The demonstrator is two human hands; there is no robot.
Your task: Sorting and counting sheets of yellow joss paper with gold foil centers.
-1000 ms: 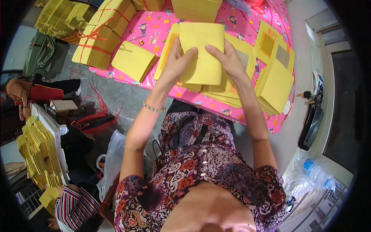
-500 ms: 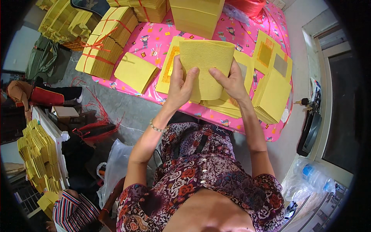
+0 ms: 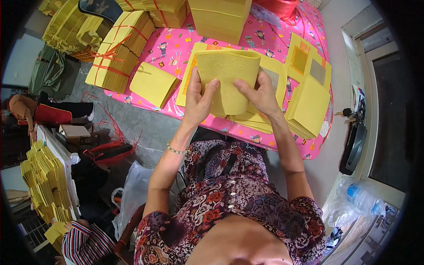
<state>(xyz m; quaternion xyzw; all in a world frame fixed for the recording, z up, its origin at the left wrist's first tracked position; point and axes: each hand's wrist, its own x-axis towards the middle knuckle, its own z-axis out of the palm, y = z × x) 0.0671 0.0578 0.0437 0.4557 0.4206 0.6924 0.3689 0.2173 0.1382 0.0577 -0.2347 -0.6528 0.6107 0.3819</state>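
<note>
Between both hands I hold up a folded stack of yellow paper, bowed a little, with its rounded fold at the upper right. My left hand grips its left side, thumb on the near face and fingers behind. My right hand clasps the right side the same way. Beneath it lie yellow sheets on the pink patterned tablecloth; some carry orange print and silver patches. A thicker folded paper stack rests to the right, and a smaller folded one to the left.
Red-tied bundles of yellow paper stand at the table's left, with a tall yellow stack at the back. Red plastic ribbon lies beyond. On the left, two other people are near a white table piled with yellow paper.
Both hands have shifted slightly left with the folded paper, which now bows a bit more. The view has moved a little too.
</note>
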